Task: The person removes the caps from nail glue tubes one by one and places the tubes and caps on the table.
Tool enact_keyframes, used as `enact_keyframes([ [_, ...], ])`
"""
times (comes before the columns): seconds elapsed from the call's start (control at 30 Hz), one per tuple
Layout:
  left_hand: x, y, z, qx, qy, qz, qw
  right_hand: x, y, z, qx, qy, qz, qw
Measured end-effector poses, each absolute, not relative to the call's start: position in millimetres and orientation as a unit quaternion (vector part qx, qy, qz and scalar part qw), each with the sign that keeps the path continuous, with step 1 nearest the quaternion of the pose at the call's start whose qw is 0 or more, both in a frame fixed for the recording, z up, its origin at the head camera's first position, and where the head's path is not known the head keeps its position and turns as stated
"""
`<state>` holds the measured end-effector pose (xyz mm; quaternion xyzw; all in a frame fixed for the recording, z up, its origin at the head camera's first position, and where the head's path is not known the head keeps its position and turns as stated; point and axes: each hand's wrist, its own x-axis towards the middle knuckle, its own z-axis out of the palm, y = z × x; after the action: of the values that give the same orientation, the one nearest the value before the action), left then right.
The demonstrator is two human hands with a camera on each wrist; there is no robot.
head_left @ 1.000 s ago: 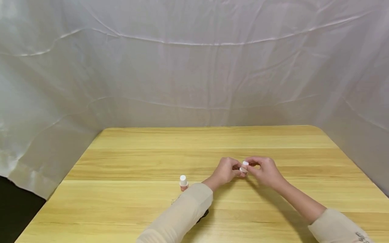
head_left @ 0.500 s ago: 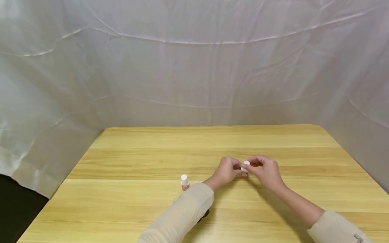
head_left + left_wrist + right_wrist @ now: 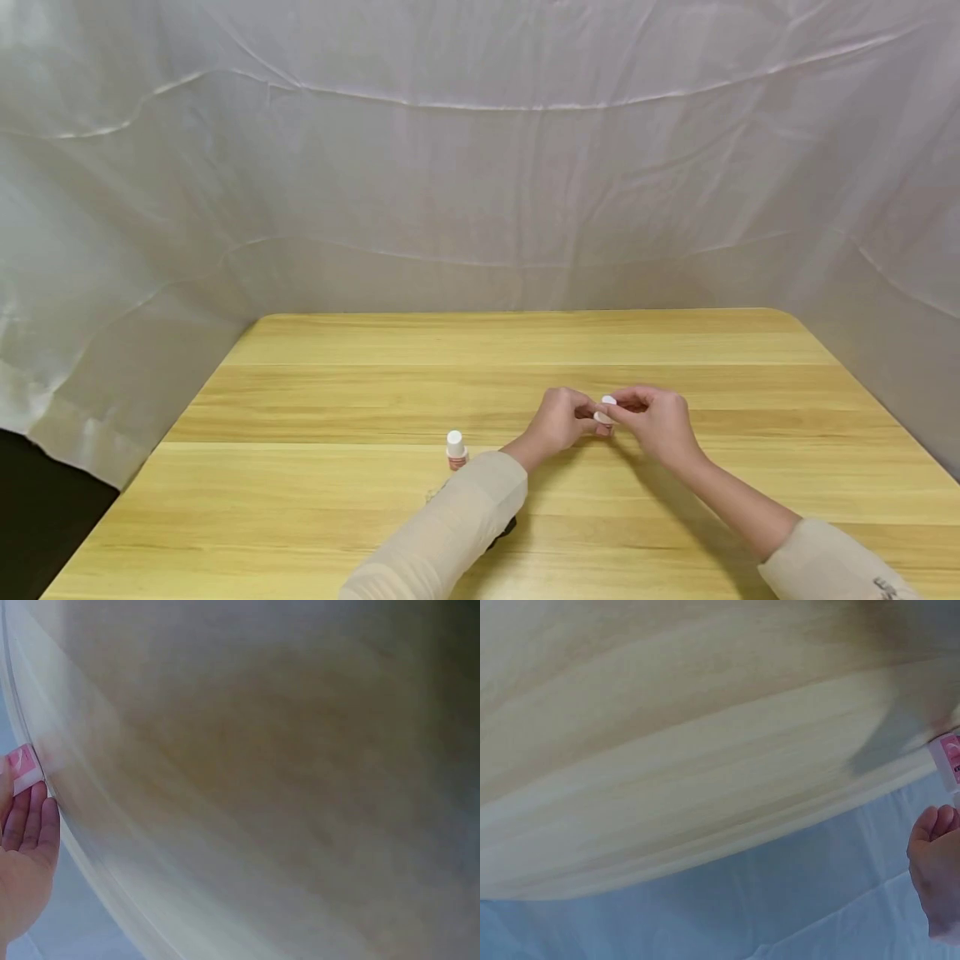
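Observation:
Right of the middle of the table, my left hand (image 3: 557,421) grips the body of a small white bottle (image 3: 603,418) low over the wood. With thumb and fingertips my right hand (image 3: 660,423) pinches its white cap (image 3: 609,401) from the other side. The left wrist view shows the bottle's pink label (image 3: 24,760) between thumb and fingers. At the right wrist view's edge, the bottle's white shoulder and label (image 3: 951,754) stand beside the curled fingers. A second white-capped bottle (image 3: 456,452) with a reddish label stands upright left of the left forearm, partly hidden by the sleeve.
Under the left sleeve (image 3: 450,525) a black object (image 3: 504,533) pokes out, mostly hidden. A small, see-through thing (image 3: 431,495) shows at the sleeve's other side. The wooden table (image 3: 337,400) is bordered by pale hanging cloth (image 3: 480,183) at the back and sides.
The right hand's fingers have shifted slightly around the cap. Both hands stay at nearly the same place, and the second bottle has not moved on the table.

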<state>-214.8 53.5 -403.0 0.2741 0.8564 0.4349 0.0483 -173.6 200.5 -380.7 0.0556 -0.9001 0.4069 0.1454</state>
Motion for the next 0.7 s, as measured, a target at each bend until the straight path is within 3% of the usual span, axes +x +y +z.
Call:
enact_keyframes([
  [0.37, -213.2, 54.1, -401.0, 0.273, 0.853, 0.439, 0.072, -174.9, 202.8, -387.0, 0.114, -0.900, 0.359, 0.218],
  [0.7, -213.9, 55.7, -400.3, 0.271, 0.844, 0.455, 0.090, -177.0, 208.2, -385.6, 0.152, -0.903, 0.353, 0.191],
])
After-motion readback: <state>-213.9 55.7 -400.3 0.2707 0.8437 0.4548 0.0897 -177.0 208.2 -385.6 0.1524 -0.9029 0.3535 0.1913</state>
